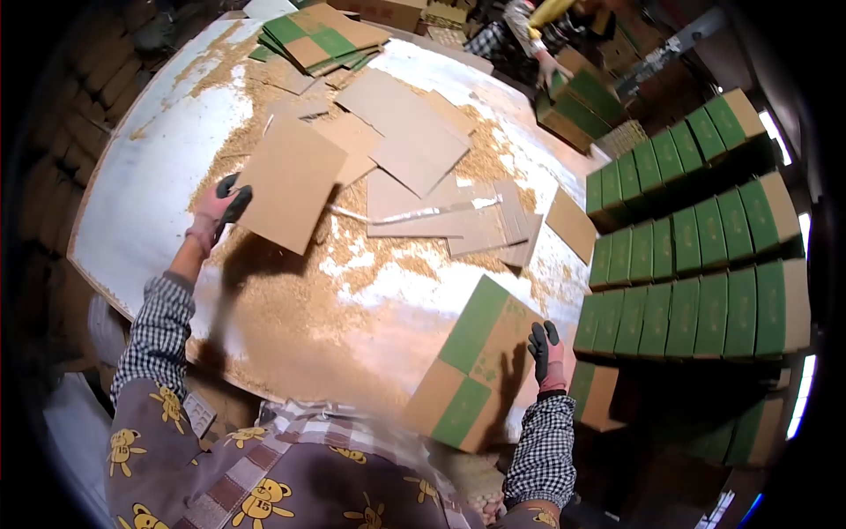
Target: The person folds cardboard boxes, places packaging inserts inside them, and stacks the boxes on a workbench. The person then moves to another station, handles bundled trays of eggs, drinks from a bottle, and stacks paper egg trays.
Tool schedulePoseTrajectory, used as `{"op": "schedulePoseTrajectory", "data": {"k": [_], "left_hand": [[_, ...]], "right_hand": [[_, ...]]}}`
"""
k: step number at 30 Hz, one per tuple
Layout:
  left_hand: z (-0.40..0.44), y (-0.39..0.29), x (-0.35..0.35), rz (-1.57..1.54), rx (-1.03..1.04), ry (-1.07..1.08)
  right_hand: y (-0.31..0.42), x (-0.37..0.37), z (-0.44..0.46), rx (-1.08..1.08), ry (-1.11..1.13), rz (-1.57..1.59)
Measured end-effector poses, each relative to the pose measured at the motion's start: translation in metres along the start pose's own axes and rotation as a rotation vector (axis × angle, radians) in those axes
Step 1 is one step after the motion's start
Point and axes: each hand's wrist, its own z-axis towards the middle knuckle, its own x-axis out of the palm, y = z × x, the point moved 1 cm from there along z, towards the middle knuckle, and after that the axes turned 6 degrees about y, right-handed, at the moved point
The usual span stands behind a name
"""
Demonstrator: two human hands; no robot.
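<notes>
My left hand (219,212), in a pink glove with dark fingertips, grips the left edge of a plain brown cardboard sheet (293,183). The sheet is raised over the table and casts a shadow below it. My right hand (547,354), gloved the same way, is at the right edge of a green-and-brown printed cardboard panel (467,366). Its fingers are stretched out and apart, and a hand-shaped shadow falls on the panel. Whether those fingers touch the panel I cannot tell. Below the panel, near my body, some pale round things (483,494) show in part.
Loose cardboard sheets (414,132) and sawdust-like shavings (300,309) cover much of the white table (150,167). Flat green-and-brown cardboard (322,35) is stacked at the back left. Rows of green boxes (679,234) stand at right. Another person's hand (551,68) touches a box at the back.
</notes>
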Motion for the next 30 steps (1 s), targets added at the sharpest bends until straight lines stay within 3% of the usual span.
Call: {"op": "schedulePoseTrajectory", "data": {"k": [2,5,8,9,10,11,12,14,15,17,18,19,20,23,24,25,28,29,30], "left_hand": [[0.042,-0.013,0.02,-0.018,-0.123,0.066],[0.113,-0.009,0.032,-0.092,-0.221,0.208],[0.175,0.026,0.045,0.05,-0.322,0.205],[0.2,0.049,0.047,0.745,-0.155,0.151],[0.206,0.051,0.067,0.812,-0.285,0.166],[0.207,0.052,0.102,1.282,-0.375,0.11],[0.204,0.041,0.127,1.286,-0.354,0.221],[0.193,0.038,0.176,1.209,-0.142,0.222],[0.194,0.042,0.18,1.209,-0.144,0.249],[0.197,0.046,0.193,0.354,-0.133,0.432],[0.188,0.002,0.204,0.066,-0.277,0.449],[0.199,0.005,0.199,0.007,-0.219,0.486],[0.203,-0.009,0.195,-0.221,-0.334,0.486],[0.228,-0.006,0.17,-0.138,-0.371,0.498],[0.242,0.002,0.162,-0.03,-0.39,0.521],[0.24,-0.013,0.176,-0.001,-0.45,0.531],[0.243,0.007,0.209,-0.021,-0.392,0.618],[0.245,0.019,0.216,0.004,-0.345,0.641],[0.244,0.029,0.222,-0.038,-0.374,0.637]], "right_hand": [[0.021,0.017,0.068,-0.062,-0.057,-0.111],[0.051,0.03,0.175,0.044,-0.089,0.157],[0.058,0.047,0.264,0.14,-0.089,0.022],[0.075,0.094,0.251,-0.003,-0.05,0.142],[0.053,0.109,0.282,-0.132,0.117,0.175],[0.058,0.127,0.285,-0.147,0.181,0.0],[0.071,0.149,0.274,-0.16,0.236,-0.175],[0.079,0.173,0.267,-0.086,0.457,-0.184],[0.094,0.178,0.255,-0.11,0.482,-0.234],[0.108,0.165,0.253,-0.085,0.509,-0.247],[0.111,0.139,0.265,-0.046,0.504,-0.211],[0.113,0.105,0.278,-0.046,0.479,-0.241],[0.118,0.071,0.286,-0.009,0.411,-0.169],[0.136,-0.016,0.307,-0.202,0.142,0.004],[0.126,-0.062,0.338,-0.192,-0.013,-0.203],[0.073,-0.152,0.423,-0.096,-0.127,-0.099],[0.08,-0.146,0.422,-0.024,-0.273,-0.069],[0.08,-0.126,0.41,-0.119,-0.204,-0.249],[0.042,-0.145,0.459,-0.106,-0.325,-0.7]]}}
